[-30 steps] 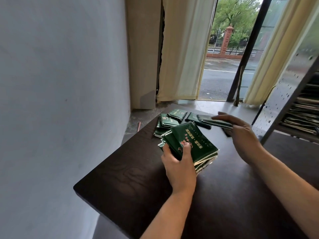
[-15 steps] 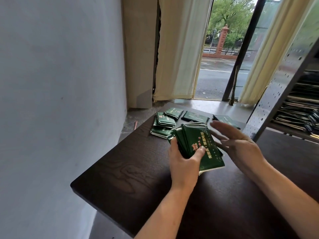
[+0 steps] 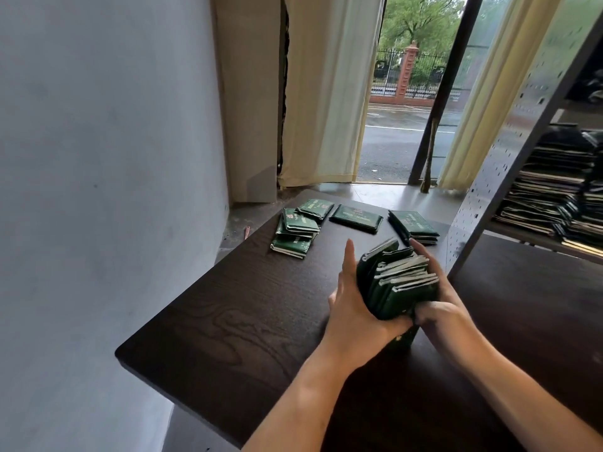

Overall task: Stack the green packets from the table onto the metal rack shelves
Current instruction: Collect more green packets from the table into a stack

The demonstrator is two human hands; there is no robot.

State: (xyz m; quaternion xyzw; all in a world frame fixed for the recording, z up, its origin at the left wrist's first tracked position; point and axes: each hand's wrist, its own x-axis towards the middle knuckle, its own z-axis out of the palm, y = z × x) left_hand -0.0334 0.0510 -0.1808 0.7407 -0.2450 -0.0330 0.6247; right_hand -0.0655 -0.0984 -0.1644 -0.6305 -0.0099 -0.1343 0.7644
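Note:
A bundle of several green packets (image 3: pixel 396 282) stands on edge on the dark wooden table (image 3: pixel 228 314), squeezed between both hands. My left hand (image 3: pixel 354 308) grips its left side and underside. My right hand (image 3: pixel 437 305) grips its right side, fingers wrapped round the far edge. More green packets lie flat at the table's far end: a loose pile (image 3: pixel 295 231) at the left, a single one (image 3: pixel 355 218) in the middle, a small stack (image 3: pixel 414 225) at the right. The metal rack (image 3: pixel 509 164) stands to the right, with stacked packets (image 3: pixel 554 194) on its shelf.
A grey wall runs close along the table's left side. Behind the table hang cream curtains (image 3: pixel 326 93) beside a glass door onto a street. The rack's perforated side panel touches the table's right far corner.
The bundle lay flat and fanned under my left hand; now it is turned on edge and pressed together. My right hand, which hovered open beside it, has closed on its right side.

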